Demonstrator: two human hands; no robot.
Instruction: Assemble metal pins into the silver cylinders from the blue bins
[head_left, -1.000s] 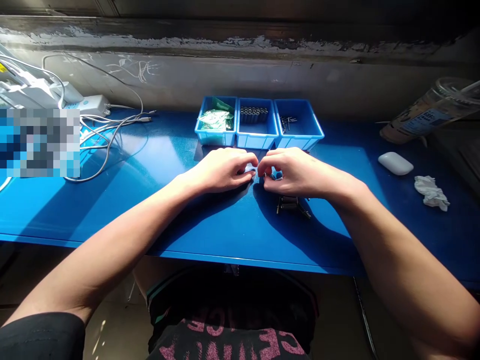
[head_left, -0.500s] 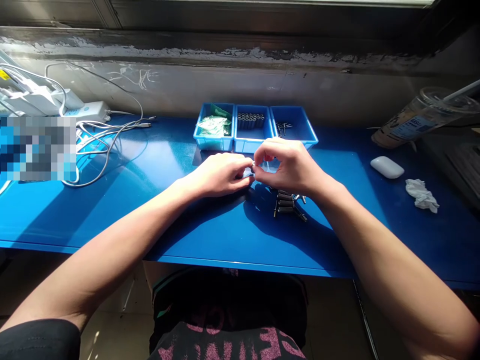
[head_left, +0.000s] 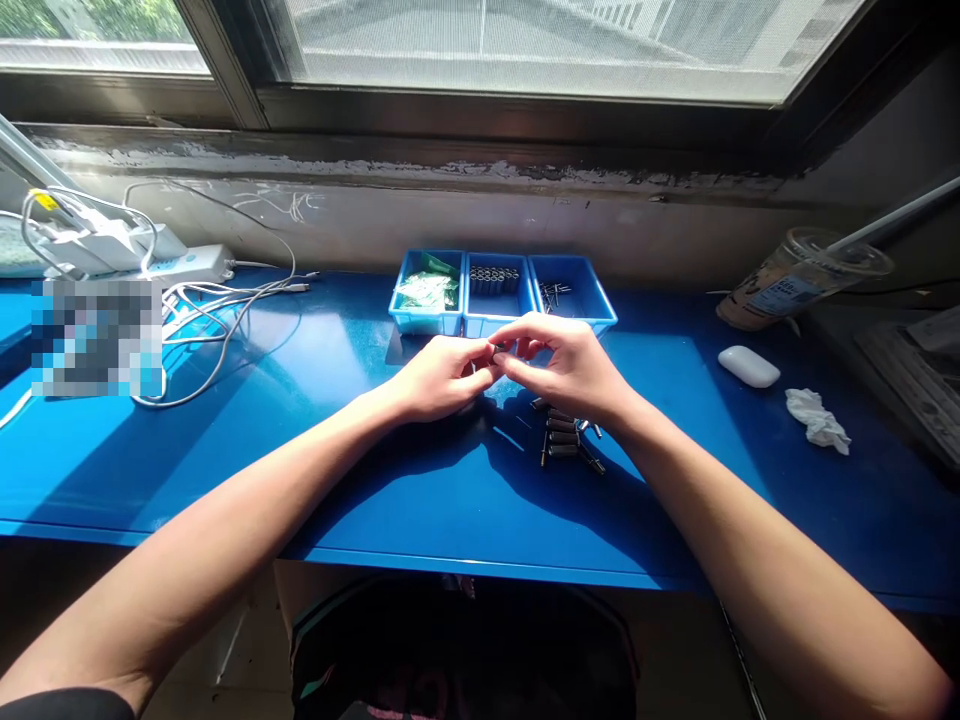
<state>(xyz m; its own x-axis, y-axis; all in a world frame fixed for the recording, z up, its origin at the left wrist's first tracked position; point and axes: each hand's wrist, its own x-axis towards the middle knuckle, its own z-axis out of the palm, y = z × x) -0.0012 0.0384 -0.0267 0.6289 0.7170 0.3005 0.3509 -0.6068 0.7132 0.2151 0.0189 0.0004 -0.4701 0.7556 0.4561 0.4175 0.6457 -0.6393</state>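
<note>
Both hands, the left hand [head_left: 439,375] and right hand [head_left: 570,365], pinch what seems a small metal part [head_left: 496,352] between meeting fingers; loose dark cylinders [head_left: 564,437] lie just beneath the right.

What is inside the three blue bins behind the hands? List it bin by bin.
The left bin holds green packets. The middle bin holds a row of dark cylinders. The right bin holds a few thin pins. The hands cover the front walls of two bins.

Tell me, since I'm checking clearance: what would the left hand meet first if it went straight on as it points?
Probably the right hand, whose fingertips the left hand already seems to touch; depth is unclear.
</note>
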